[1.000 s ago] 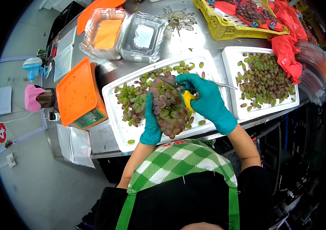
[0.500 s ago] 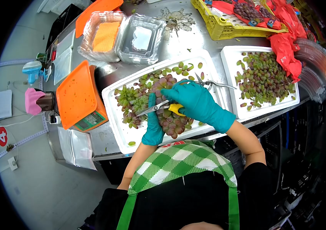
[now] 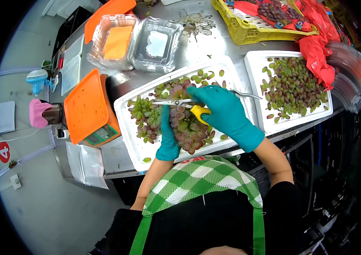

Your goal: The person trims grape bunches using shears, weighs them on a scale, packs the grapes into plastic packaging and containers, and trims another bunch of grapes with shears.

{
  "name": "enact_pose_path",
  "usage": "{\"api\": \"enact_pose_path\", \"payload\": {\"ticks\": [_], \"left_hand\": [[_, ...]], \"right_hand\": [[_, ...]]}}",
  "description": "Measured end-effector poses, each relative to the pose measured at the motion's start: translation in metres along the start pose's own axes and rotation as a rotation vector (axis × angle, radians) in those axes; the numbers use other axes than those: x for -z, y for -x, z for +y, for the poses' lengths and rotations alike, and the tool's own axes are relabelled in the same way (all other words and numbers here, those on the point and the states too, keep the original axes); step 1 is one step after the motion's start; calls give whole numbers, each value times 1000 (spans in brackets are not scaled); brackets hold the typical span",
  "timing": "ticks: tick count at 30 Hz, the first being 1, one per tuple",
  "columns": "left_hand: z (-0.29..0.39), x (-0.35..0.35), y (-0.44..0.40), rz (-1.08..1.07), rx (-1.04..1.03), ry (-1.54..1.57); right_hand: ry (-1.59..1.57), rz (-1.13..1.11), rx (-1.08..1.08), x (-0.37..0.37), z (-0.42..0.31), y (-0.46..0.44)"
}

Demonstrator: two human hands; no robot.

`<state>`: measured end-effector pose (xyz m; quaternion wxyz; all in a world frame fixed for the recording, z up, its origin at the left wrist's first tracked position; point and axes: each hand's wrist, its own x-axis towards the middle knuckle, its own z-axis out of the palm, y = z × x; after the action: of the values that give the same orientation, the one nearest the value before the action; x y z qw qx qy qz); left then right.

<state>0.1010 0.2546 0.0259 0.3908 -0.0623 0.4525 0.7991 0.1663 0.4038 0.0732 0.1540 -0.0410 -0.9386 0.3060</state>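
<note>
My right hand [image 3: 227, 111], in a teal glove, grips scissors [image 3: 199, 114] with yellow handles; their metal blades lie slightly apart over the grapes, pointing left. On the left side of a large purple-green bunch of grapes [image 3: 191, 134], my left hand [image 3: 167, 140], also gloved, steadies it with some fingers hidden. The bunch rests over a white foam tray [image 3: 140, 159]. Smaller, greener grapes [image 3: 140, 109] lie left of the hand, and loose grapes dot the tray's far side. Grey-handled snips [image 3: 248, 94] stick out partly hidden behind my right hand.
A second white tray [image 3: 254, 63] of loose grapes stands at right, beside red wrapping [image 3: 319, 68]. Behind are clear plastic boxes [image 3: 155, 46] and a yellow crate [image 3: 242, 36] with bunches. An orange-topped scale [image 3: 86, 106] stands left, plastic bags [image 3: 87, 163] below it.
The scissors and my right hand have shifted; the blades moved up and turned from slanting down-left to nearly level. My left hand stays at the bunch, its fingers slightly further left.
</note>
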Motion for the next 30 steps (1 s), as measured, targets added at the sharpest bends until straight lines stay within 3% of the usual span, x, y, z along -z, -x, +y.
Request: {"api": "enact_pose_path", "payload": {"ticks": [6,16,25,30], "left_hand": [[0,-4,8,-17,100,30],[4,-15,6,-73,119,-3],[3,-13,0,-37,80,11],[7,-11,-1,-16,39,24]], "right_hand": [[6,-20,8,-10,-2,0],[-8,147,-16,-15,1,3],[-23,158,30,0,0,-1],[-172,218,-98,8,7,2]]}}
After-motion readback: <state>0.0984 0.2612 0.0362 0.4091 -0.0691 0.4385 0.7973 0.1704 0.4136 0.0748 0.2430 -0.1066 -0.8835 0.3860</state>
